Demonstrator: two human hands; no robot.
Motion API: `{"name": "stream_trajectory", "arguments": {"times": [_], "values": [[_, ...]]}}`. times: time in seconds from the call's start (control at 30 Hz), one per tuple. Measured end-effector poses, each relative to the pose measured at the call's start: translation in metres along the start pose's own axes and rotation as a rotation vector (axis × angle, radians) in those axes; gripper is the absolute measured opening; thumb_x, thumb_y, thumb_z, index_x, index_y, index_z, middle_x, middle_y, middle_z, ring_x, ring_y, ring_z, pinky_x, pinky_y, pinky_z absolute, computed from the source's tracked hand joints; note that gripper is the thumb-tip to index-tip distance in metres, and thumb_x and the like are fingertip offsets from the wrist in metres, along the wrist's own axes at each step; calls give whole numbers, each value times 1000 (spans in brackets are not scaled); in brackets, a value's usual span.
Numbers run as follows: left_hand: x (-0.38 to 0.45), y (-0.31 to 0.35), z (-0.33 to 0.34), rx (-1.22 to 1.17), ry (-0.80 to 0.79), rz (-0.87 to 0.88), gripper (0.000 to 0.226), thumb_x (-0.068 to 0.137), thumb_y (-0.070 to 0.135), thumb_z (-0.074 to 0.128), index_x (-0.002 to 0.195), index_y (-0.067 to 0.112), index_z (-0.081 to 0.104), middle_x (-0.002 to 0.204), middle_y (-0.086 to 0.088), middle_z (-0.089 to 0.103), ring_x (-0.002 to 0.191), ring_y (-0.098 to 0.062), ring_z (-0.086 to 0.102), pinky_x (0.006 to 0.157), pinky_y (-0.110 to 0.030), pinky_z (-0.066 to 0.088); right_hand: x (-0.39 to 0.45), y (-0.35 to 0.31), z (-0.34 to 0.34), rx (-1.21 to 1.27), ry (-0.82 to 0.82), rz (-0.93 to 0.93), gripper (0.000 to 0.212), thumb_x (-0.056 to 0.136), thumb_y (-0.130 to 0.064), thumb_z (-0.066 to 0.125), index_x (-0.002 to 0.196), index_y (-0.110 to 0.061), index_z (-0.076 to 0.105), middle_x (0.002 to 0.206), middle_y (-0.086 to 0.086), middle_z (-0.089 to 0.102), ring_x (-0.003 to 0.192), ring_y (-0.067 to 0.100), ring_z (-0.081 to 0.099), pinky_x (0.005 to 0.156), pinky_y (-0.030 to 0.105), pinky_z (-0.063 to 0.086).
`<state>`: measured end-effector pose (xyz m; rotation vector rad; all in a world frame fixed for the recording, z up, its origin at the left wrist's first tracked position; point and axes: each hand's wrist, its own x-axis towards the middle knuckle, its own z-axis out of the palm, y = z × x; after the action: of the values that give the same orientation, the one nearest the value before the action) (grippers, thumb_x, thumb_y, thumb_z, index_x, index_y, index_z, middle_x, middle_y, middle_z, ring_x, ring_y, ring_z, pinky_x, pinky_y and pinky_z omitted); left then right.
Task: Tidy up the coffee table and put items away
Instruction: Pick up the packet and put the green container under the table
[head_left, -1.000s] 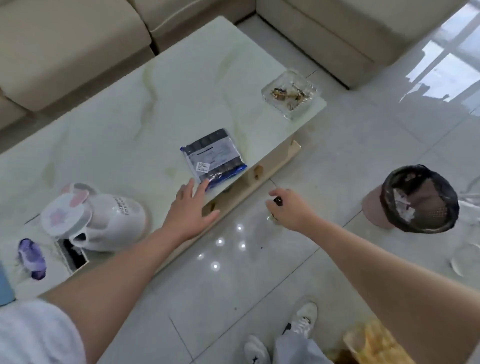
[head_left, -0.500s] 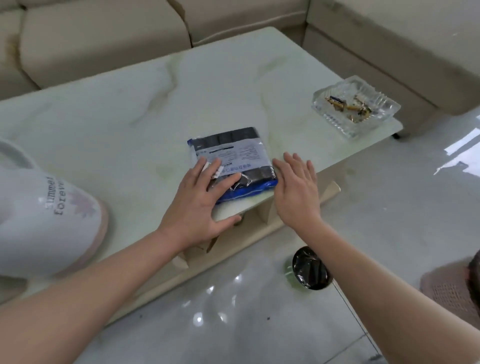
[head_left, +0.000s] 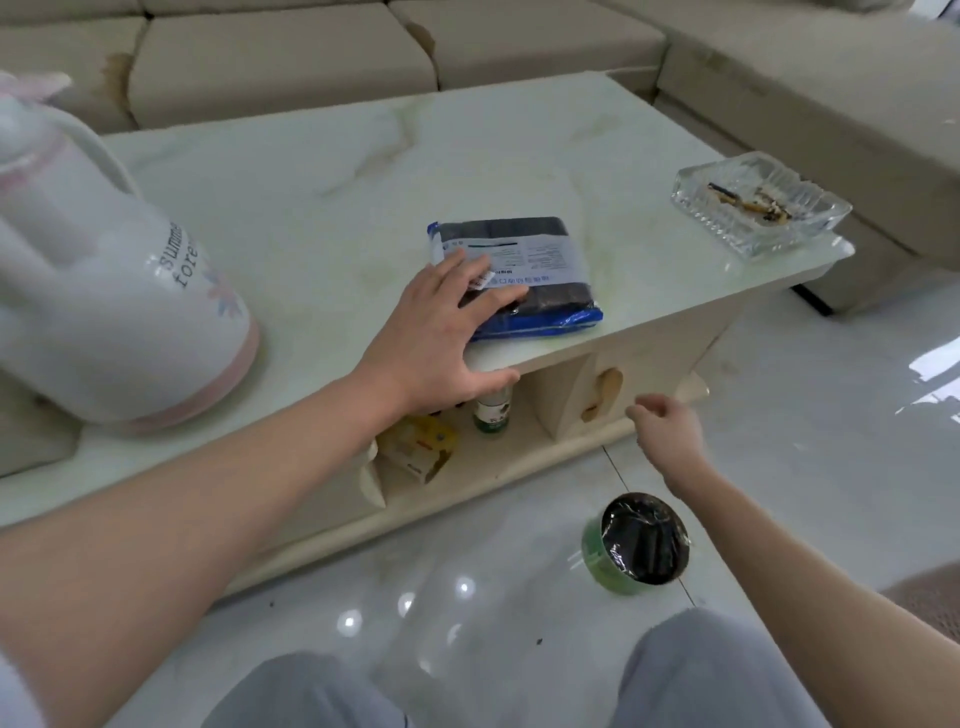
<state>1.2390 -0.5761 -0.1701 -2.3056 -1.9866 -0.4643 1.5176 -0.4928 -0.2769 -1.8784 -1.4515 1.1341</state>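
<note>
A flat packet, dark with a white label and a blue edge, lies near the front edge of the pale marble coffee table. My left hand rests flat on the packet's near-left corner with its fingers spread. Its thumb hooks under the table edge. My right hand hangs lower, in front of the table's lower shelf, with its fingers loosely curled and nothing seen in them.
A glass ashtray with butts sits on the table's right corner. A white thermos jug stands at the left. On the lower shelf are a bottle and a yellow box. A small green bin with a black liner stands on the floor. Beige sofas surround the table.
My right hand has dropped from the table edge beside the packet to below it, its fingers curling. My left hand stays on the packet. The view has moved lower and closer.
</note>
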Motion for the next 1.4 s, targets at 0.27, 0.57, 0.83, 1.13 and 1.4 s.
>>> {"name": "stream_trajectory", "arguments": {"times": [0.27,0.57,0.83,1.13,1.4], "values": [[-1,-2,1,19,53,38,84,78,69,60,151,37,33,161,-5,26,151,-28,17,123,-46,17,42,3,48,-146,-184,-18,47,79,-29,76,117,-9,58,102,5,64,96,27,61,83,34,47],[-3,2,0,53,63,57,80,80,64,63,149,32,38,157,-7,33,149,-30,25,120,-50,24,4,53,1,-375,-53,-146,73,60,-86,62,103,-28,51,91,-12,63,82,15,62,73,37,53],[-3,4,-1,58,62,49,78,80,66,57,149,32,39,156,-8,36,147,-31,28,119,-51,26,-12,70,-11,-119,69,-45,48,75,-32,70,108,-19,39,86,-2,60,80,25,61,71,36,44],[-1,0,2,37,62,39,81,80,65,62,150,33,38,156,-6,35,147,-28,28,120,-47,24,42,141,-122,89,234,116,52,61,-30,61,111,-18,58,114,17,64,101,39,62,88,57,53],[0,1,2,29,46,35,82,80,63,65,151,34,37,157,-5,34,148,-27,26,121,-44,22,22,184,-71,34,-42,498,60,92,-33,64,136,2,41,104,17,54,76,27,56,62,33,46]]}}
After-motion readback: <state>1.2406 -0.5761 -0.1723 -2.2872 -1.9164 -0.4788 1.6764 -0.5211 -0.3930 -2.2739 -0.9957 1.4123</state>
